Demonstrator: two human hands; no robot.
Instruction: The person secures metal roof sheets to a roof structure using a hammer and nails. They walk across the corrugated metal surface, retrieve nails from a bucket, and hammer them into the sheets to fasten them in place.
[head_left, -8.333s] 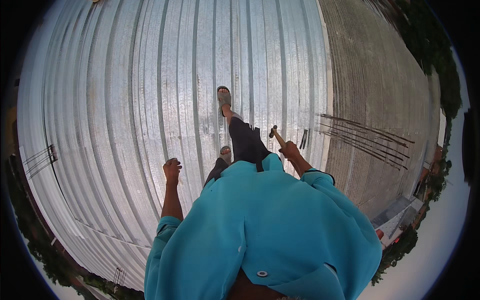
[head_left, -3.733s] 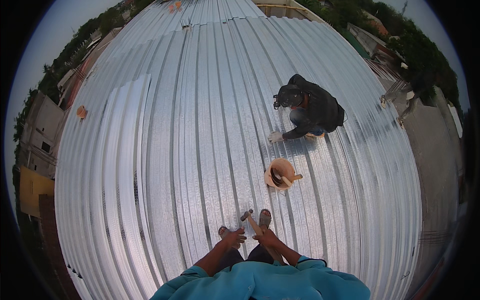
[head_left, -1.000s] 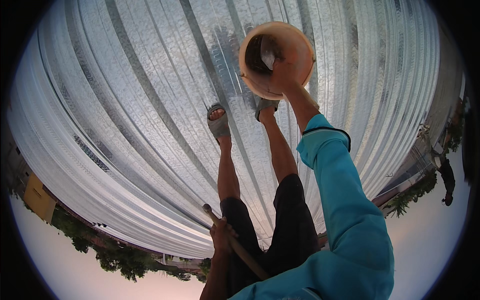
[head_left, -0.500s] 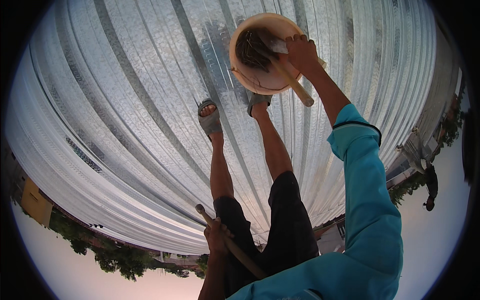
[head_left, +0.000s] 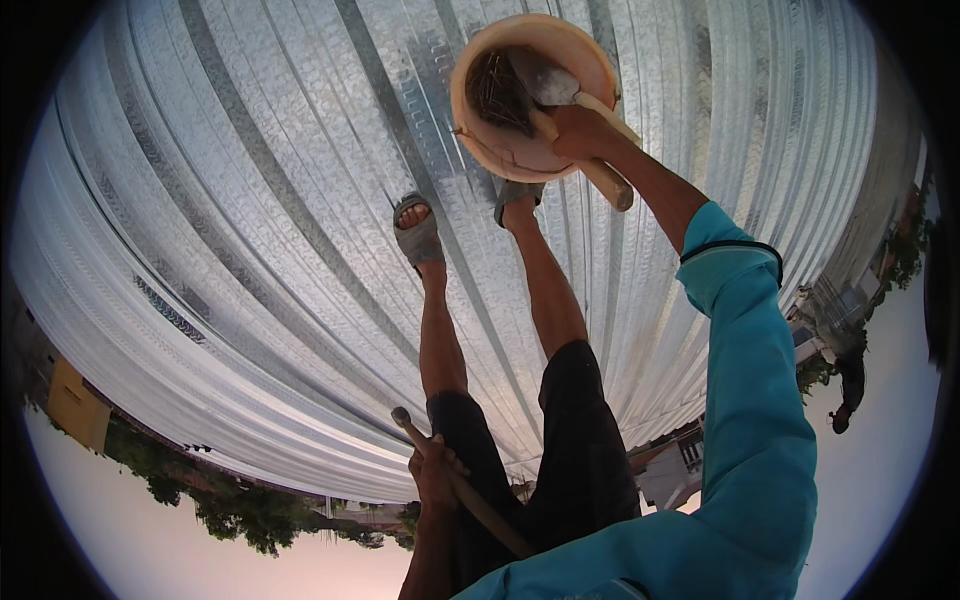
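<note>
My left hand grips the long wooden handle of a hammer beside my leg, its metal head pointing up. My right hand is inside a pale orange bucket, closed round a wooden tool handle that sticks out over the rim. Another light wooden handle and a dusty metal blade lie beside it. Dark, thin nail-like pieces fill the left of the bucket. My sandalled feet stand on the ribbed metal roofing just nearer than the bucket.
Shiny corrugated sheets curve across the view, bordered by a grey surface at the right. A dark-clothed person is at the far right edge. Trees, a yellow wall and low buildings show beyond the roof.
I have bent over the bucket since the older frames. In the last second my right hand shifted onto a wooden handle, and the bucket appears slightly higher and further left in view.
</note>
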